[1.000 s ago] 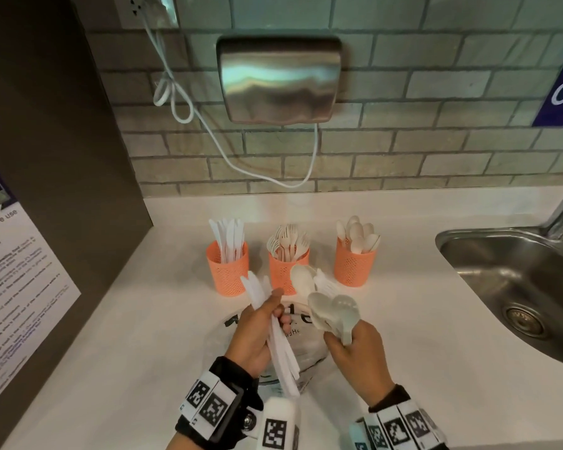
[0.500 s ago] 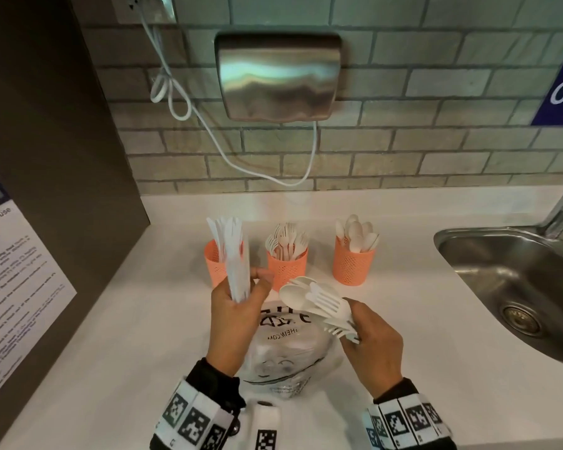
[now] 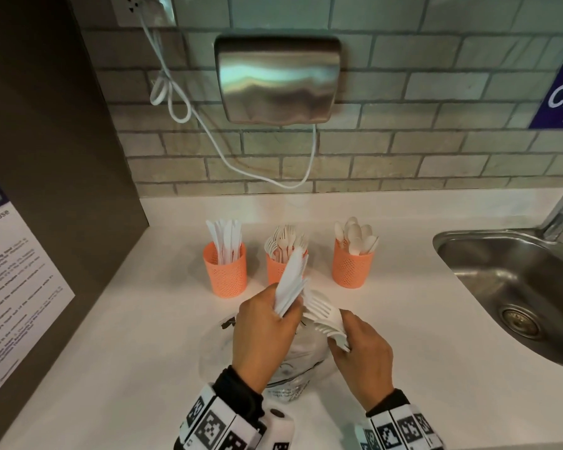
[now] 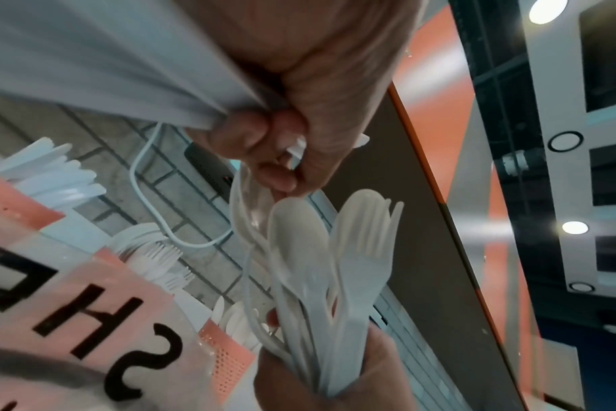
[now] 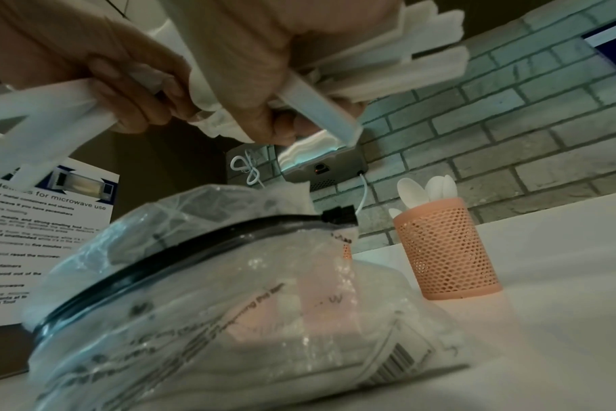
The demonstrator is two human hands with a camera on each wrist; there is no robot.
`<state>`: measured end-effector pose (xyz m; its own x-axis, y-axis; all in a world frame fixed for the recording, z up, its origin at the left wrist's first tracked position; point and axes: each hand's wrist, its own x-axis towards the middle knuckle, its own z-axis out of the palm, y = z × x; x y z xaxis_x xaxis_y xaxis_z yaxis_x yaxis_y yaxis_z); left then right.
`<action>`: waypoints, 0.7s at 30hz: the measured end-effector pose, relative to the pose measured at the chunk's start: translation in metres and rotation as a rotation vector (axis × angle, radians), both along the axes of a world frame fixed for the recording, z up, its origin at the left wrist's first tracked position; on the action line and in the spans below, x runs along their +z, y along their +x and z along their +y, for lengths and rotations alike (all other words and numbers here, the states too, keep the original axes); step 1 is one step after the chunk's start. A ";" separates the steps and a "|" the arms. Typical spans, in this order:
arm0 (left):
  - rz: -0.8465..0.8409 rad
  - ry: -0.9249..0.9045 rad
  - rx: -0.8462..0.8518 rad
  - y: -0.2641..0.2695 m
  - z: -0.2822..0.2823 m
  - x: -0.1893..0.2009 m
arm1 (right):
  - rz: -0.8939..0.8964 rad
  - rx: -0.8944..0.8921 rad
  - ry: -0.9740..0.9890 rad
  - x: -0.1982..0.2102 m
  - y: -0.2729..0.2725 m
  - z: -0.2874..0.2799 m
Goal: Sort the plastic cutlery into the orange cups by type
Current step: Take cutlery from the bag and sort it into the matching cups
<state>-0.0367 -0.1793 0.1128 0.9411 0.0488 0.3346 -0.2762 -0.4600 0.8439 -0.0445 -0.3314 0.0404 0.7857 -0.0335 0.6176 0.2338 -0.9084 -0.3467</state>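
Three orange mesh cups stand in a row: the knife cup (image 3: 225, 271) at left, the fork cup (image 3: 275, 269) in the middle, the spoon cup (image 3: 352, 267) at right. My left hand (image 3: 290, 308) grips a bundle of white knives (image 3: 292, 276), blades pointing up in front of the fork cup. My right hand (image 3: 340, 334) grips a mixed bundle of forks and spoons (image 3: 320, 313) by the handles. The two bundles meet. In the left wrist view my left fingertips (image 4: 278, 180) touch the top of the forks and spoons (image 4: 317, 264).
A clear zip bag (image 5: 229, 278) with more white cutlery lies on the white counter (image 3: 143, 336) under my hands. A steel sink (image 3: 517, 287) is at right, a dark panel with a notice (image 3: 13, 287) at left, a brick wall behind the cups.
My left hand has carried the knives from in front of the knife cup rightward and down to meet the right hand's bundle. The right hand shifted slightly forward.
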 end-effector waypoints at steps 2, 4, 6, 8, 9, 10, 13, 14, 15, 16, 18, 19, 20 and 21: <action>-0.018 -0.065 0.040 0.004 0.001 0.001 | 0.092 -0.009 0.003 -0.002 -0.001 0.000; -0.046 -0.119 0.086 0.008 0.002 0.002 | 0.130 -0.013 0.005 -0.003 -0.002 0.000; -0.034 -0.132 0.076 0.008 0.002 0.004 | 0.149 -0.007 0.011 -0.005 -0.002 -0.001; 0.003 -0.142 0.030 0.006 0.001 0.002 | 0.164 0.001 0.016 -0.007 -0.002 -0.002; 0.018 -0.143 0.011 0.005 0.000 0.000 | 0.176 0.006 0.023 -0.006 -0.003 -0.002; 0.025 -0.138 0.004 0.004 -0.001 -0.001 | 0.191 0.011 0.030 -0.006 -0.004 -0.001; 0.027 -0.177 0.023 0.006 -0.002 -0.002 | 0.221 0.014 0.040 -0.003 -0.004 0.000; 0.029 -0.213 0.027 0.007 -0.003 -0.001 | 0.227 0.017 0.045 -0.002 -0.004 0.002; 0.028 -0.251 0.031 0.007 -0.003 0.001 | 0.222 0.023 0.050 0.000 -0.004 0.003; 0.022 -0.282 0.037 0.007 -0.004 0.002 | 0.211 0.030 0.055 0.002 -0.003 0.004; 0.007 -0.324 0.051 0.006 -0.006 0.002 | 0.212 0.040 0.066 0.007 -0.003 0.006; -0.007 -0.329 0.058 0.005 -0.007 0.002 | 0.228 0.052 0.073 0.009 -0.003 0.007; -0.034 -0.316 0.069 0.004 -0.008 0.001 | 0.238 0.063 0.079 0.010 -0.004 0.008; -0.067 -0.292 0.082 0.004 -0.008 0.000 | 0.239 0.070 0.082 0.011 -0.004 0.009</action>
<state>-0.0331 -0.1875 0.1132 0.9063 0.2266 0.3568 -0.3080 -0.2240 0.9246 -0.0486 -0.3228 0.0513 0.9113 -0.0167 0.4113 0.1972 -0.8594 -0.4718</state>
